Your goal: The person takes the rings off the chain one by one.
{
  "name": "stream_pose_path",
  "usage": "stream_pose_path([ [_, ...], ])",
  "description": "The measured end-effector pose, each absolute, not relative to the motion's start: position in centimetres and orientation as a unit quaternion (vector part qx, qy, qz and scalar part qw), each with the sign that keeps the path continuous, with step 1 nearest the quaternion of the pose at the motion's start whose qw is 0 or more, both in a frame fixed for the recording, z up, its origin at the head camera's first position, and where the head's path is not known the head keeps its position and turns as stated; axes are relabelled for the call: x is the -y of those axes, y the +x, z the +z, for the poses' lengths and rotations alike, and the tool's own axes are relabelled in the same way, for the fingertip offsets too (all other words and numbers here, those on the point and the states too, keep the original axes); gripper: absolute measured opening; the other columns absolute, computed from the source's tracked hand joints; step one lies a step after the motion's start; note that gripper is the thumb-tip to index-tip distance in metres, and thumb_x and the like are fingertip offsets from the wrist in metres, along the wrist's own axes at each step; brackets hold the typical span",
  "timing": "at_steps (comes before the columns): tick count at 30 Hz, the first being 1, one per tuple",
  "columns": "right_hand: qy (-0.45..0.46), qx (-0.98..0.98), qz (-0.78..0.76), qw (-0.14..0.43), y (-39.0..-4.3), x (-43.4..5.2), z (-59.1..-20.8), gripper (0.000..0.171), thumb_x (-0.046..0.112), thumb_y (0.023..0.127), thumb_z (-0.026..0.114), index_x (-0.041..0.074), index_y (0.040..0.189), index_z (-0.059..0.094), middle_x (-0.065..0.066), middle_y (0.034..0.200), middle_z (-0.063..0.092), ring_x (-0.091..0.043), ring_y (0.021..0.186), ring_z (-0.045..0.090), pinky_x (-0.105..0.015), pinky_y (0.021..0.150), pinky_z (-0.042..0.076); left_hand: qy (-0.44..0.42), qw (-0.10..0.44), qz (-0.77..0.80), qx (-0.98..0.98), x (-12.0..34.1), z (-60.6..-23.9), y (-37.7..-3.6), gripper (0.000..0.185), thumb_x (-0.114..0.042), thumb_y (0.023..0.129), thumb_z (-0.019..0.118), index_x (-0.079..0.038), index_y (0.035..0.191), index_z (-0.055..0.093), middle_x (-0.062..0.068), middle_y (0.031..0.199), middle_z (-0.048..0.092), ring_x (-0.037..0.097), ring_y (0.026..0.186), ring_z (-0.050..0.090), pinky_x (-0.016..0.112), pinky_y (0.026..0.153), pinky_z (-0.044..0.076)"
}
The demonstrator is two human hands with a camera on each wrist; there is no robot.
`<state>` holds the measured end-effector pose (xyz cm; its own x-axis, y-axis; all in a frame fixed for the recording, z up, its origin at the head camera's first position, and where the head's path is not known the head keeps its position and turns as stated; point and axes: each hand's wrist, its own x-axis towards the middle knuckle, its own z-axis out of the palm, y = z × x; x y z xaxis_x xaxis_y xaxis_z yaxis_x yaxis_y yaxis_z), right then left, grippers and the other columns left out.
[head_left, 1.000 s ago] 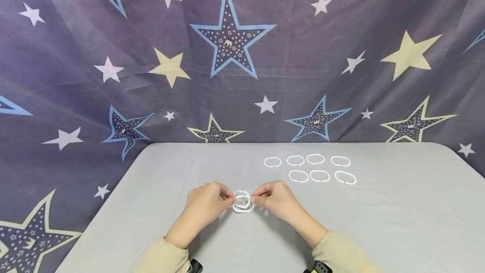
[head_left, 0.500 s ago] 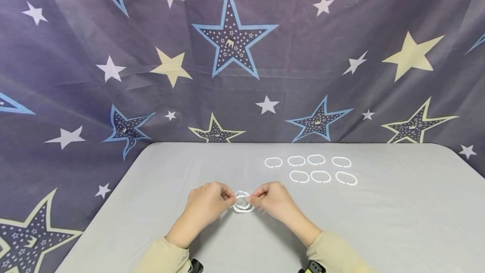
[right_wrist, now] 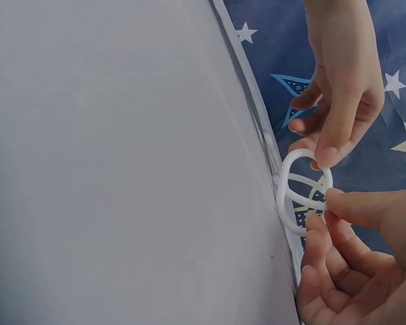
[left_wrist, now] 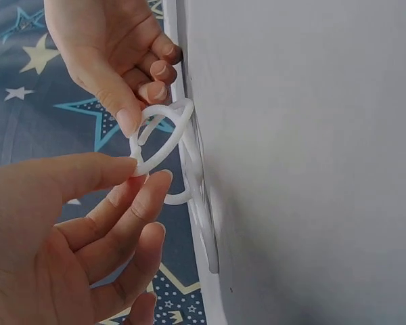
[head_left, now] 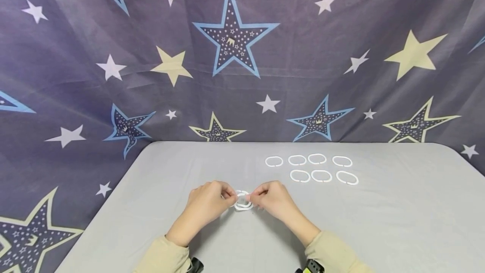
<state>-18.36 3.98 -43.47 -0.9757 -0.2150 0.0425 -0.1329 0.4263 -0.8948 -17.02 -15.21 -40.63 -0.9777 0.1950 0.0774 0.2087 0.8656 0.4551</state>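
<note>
My left hand point(head_left: 208, 203) pinches a white plastic oval curtain ring point(left_wrist: 172, 143) between thumb and index finger, near the middle front of the table. From the other side my right hand point(head_left: 274, 199) pinches the same ring with thumb and index finger. Other white loop parts point(left_wrist: 201, 217) hang below it in the left wrist view, passing through or behind it. Seen from the right wrist, the fingertips of both hands are close together on the ring's outer side. Fingertips hide part of the ring.
Several more white oval rings, each with a small gap, lie in two rows on the grey table point(head_left: 151, 205), toward its back right. One front-row ring point(head_left: 321, 170) is close beside its neighbour. A star-patterned curtain point(head_left: 288, 66) hangs behind the table.
The right hand has shifted slightly left onto the ring. The held ring has tilted and now overlaps the lower loop more. The left hand has hardly moved.
</note>
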Motion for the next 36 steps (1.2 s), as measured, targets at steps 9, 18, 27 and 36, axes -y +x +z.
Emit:
stream_pose_path([
  [9,-0.100,-0.835,-0.539,0.039,-18.31,-4.00,-43.49,0.012,0.013,0.078,0.080,0.002,0.077,0.074,-0.004,0.063,0.067,-0.013,0.052,0.059,-0.027,0.051,0.048,-0.103,0.003,-0.271,0.957,15.36,-40.79,-17.29,0.004,-0.024,0.083,0.073,-0.022,0.085,0.071,-0.017,0.071,0.064,0.008,0.054,0.052,0.034,0.060,0.043],
  [18,-0.100,-0.832,-0.544,0.043,-18.42,-4.05,-43.65,0.013,0.011,0.079,0.080,0.000,0.077,0.073,-0.005,0.062,0.067,-0.012,0.052,0.058,-0.027,0.051,0.048,-0.094,0.008,-0.289,0.953,15.48,-40.67,-17.41,0.003,-0.022,0.083,0.072,-0.023,0.087,0.072,-0.017,0.074,0.066,0.009,0.050,0.053,0.033,0.056,0.041],
  [27,-0.099,-0.830,-0.547,0.046,-18.32,-4.03,-43.64,0.011,0.009,0.079,0.079,0.000,0.077,0.074,-0.005,0.063,0.067,-0.012,0.053,0.058,-0.027,0.051,0.049,-0.092,0.006,-0.297,0.951,15.49,-40.58,-17.47,0.004,-0.021,0.084,0.071,-0.023,0.087,0.073,-0.017,0.075,0.066,0.009,0.051,0.052,0.033,0.056,0.041],
  [36,-0.099,-0.830,-0.548,0.048,-18.32,-3.98,-43.68,0.010,0.009,0.078,0.079,0.000,0.078,0.074,-0.004,0.062,0.066,-0.011,0.052,0.057,-0.027,0.051,0.048,-0.087,0.011,-0.298,0.951,15.63,-40.78,-17.58,0.003,-0.023,0.084,0.074,-0.023,0.087,0.075,-0.017,0.073,0.066,0.009,0.052,0.052,0.033,0.055,0.040],
])
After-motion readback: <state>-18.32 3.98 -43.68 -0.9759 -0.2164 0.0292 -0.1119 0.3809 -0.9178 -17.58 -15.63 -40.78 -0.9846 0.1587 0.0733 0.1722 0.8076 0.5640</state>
